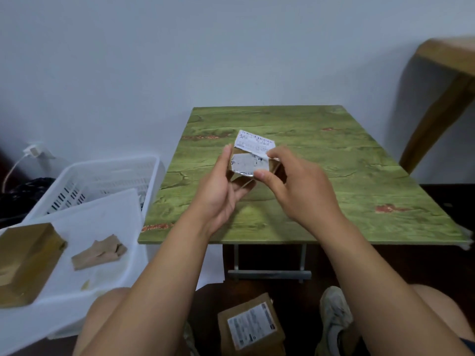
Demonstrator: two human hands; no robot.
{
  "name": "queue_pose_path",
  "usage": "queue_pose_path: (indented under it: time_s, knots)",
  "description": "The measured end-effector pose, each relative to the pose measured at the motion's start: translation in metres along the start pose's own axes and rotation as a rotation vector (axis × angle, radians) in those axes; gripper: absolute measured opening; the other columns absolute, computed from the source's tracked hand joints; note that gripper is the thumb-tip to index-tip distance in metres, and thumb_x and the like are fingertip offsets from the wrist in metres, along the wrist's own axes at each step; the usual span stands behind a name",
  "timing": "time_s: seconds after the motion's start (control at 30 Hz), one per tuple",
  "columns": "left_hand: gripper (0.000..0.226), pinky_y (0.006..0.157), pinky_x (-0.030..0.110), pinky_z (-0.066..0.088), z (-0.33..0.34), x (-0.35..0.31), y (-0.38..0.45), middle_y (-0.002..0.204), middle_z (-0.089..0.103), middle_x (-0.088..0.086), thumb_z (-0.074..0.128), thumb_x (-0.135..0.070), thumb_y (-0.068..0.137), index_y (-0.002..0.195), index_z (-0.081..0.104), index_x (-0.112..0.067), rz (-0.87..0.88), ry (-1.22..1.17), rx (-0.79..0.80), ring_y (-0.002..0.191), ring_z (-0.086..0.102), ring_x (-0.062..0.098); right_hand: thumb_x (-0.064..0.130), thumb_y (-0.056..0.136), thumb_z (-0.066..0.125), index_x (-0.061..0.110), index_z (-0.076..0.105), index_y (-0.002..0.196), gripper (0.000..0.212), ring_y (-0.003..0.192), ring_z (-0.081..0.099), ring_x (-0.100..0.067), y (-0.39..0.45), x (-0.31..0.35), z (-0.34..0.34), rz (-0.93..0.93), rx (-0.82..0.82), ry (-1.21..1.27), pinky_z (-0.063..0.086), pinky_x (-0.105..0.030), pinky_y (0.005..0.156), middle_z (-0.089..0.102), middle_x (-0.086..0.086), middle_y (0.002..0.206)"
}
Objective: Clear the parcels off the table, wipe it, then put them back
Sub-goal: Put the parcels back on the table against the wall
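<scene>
Here's the green wood-grain counter (pixel 334 176), pushed against a pale wall, bare across the surface that shows. To its left stands a white slotted basket (pixel 108 176), with a white sheet (pixel 84 227) draped over its near side. On that sheet sits a brown cardboard box (pixel 28 260) at the far left, and beside it lies a crumpled piece of brown paper (pixel 99 251). Down on the dark floor, between the person's knees, lies a brown parcel (pixel 250 327) with a white label, a pale shoe (pixel 334 314) just to its right. Up above the counter's middle, both hands work a small parcel (pixel 248 165) with white labels: the left hand (pixel 218 191) has its grip wrapped around the left side, while the right hand (pixel 295 186) has its grip pinching the right edge between thumb and fingers.
</scene>
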State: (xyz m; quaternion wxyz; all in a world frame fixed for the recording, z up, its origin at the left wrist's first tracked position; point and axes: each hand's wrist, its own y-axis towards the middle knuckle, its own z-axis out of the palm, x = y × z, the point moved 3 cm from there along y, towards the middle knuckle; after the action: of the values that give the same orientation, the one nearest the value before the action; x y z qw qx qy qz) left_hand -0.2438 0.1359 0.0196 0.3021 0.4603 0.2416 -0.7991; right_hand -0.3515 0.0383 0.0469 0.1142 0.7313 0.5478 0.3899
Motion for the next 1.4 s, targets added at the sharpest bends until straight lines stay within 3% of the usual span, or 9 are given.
queue_pose_path:
  time_s: [0.13, 0.27, 0.53, 0.6, 0.7, 0.77, 0.83, 0.97, 1.4]
  knots:
    - [0.04, 0.105, 0.035, 0.039, -0.01, -0.004, 0.028, 0.131, 0.059, -0.013, 0.035, -0.045, 0.101, 0.134, 0.053, -0.03, 0.011, 0.063, 0.004, 0.126, 0.051, 0.019, 0.043, 0.094, 0.056, 0.018, 0.053, 0.115, 0.032, 0.085, 0.06, -0.033, 0.047, -0.024, 0.03, 0.012, 0.094, -0.12, 0.043, -0.038, 0.063, 0.067, -0.003, 0.098]
    - [0.051, 0.112, 0.037, 0.033, -0.033, -0.001, 0.051, 0.156, 0.031, -0.003, 0.039, -0.038, 0.101, 0.15, 0.031, -0.025, -0.03, 0.073, -0.092, 0.135, 0.04, 0.024, 0.041, 0.098, 0.05, 0.017, 0.048, 0.11, 0.026, 0.079, 0.053, -0.026, 0.085, -0.052, 0.066, -0.029, 0.184, -0.299, 0.037, -0.034, 0.058, 0.059, 0.0, 0.096]
    - [0.037, 0.11, 0.035, 0.037, -0.054, 0.001, 0.069, 0.143, 0.046, -0.001, 0.049, -0.028, 0.099, 0.135, 0.049, -0.022, -0.057, 0.147, -0.178, 0.125, 0.048, 0.019, 0.019, 0.098, 0.044, 0.018, 0.046, 0.106, 0.008, 0.077, 0.056, -0.031, 0.1, -0.098, 0.111, 0.113, 0.266, -0.511, 0.04, -0.036, 0.056, 0.061, -0.007, 0.096]
    - [0.034, 0.108, 0.035, 0.038, -0.053, 0.0, 0.07, 0.142, 0.048, 0.001, 0.048, -0.028, 0.099, 0.132, 0.052, -0.02, -0.062, 0.136, -0.163, 0.125, 0.049, 0.02, 0.016, 0.097, 0.044, 0.017, 0.049, 0.115, 0.019, 0.081, 0.055, -0.032, 0.096, -0.098, 0.111, 0.167, 0.283, -0.504, 0.04, -0.037, 0.061, 0.061, -0.01, 0.102]
    - [0.034, 0.105, 0.034, 0.04, -0.053, -0.001, 0.071, 0.138, 0.052, 0.001, 0.047, -0.028, 0.099, 0.131, 0.055, -0.019, -0.061, 0.134, -0.17, 0.122, 0.052, 0.019, 0.021, 0.091, 0.048, 0.014, 0.041, 0.14, 0.05, 0.108, 0.052, -0.037, 0.087, -0.082, 0.107, 0.173, 0.193, -0.478, 0.042, -0.044, 0.086, 0.05, -0.017, 0.129]
    - [0.033, 0.105, 0.034, 0.04, -0.052, -0.002, 0.071, 0.135, 0.054, 0.001, 0.047, -0.028, 0.099, 0.129, 0.056, -0.017, -0.058, 0.112, -0.183, 0.121, 0.053, 0.019, 0.029, 0.09, 0.05, 0.013, 0.032, 0.148, 0.063, 0.13, 0.039, -0.037, 0.077, -0.06, 0.108, 0.099, 0.196, -0.442, 0.033, -0.046, 0.103, 0.037, -0.016, 0.147]
    - [0.036, 0.107, 0.035, 0.038, -0.052, -0.005, 0.072, 0.133, 0.056, 0.003, 0.043, -0.032, 0.099, 0.128, 0.057, -0.015, -0.052, 0.045, -0.195, 0.122, 0.053, 0.021, 0.045, 0.095, 0.042, 0.018, 0.015, 0.155, 0.07, 0.146, 0.016, -0.028, 0.07, -0.048, 0.115, 0.066, 0.351, -0.454, 0.019, -0.045, 0.113, 0.017, -0.007, 0.161]
    - [0.047, 0.106, 0.037, 0.038, -0.052, -0.008, 0.073, 0.136, 0.055, 0.009, 0.035, -0.042, 0.1, 0.131, 0.056, -0.013, -0.065, -0.085, -0.188, 0.124, 0.052, 0.023, 0.062, 0.096, 0.027, 0.022, -0.003, 0.156, 0.077, 0.15, -0.005, -0.021, 0.074, -0.056, 0.13, 0.142, 0.534, -0.492, 0.007, -0.048, 0.118, -0.006, 0.0, 0.164]
    - [0.069, 0.101, 0.039, 0.04, -0.061, -0.013, 0.094, 0.132, 0.058, 0.016, 0.019, -0.059, 0.099, 0.126, 0.059, -0.01, -0.042, -0.429, -0.35, 0.122, 0.054, 0.029, 0.058, 0.097, 0.034, 0.013, 0.004, 0.156, 0.08, 0.15, -0.006, -0.026, 0.161, -0.106, 0.17, 0.215, 0.565, -0.493, 0.004, -0.052, 0.118, -0.007, -0.003, 0.164]
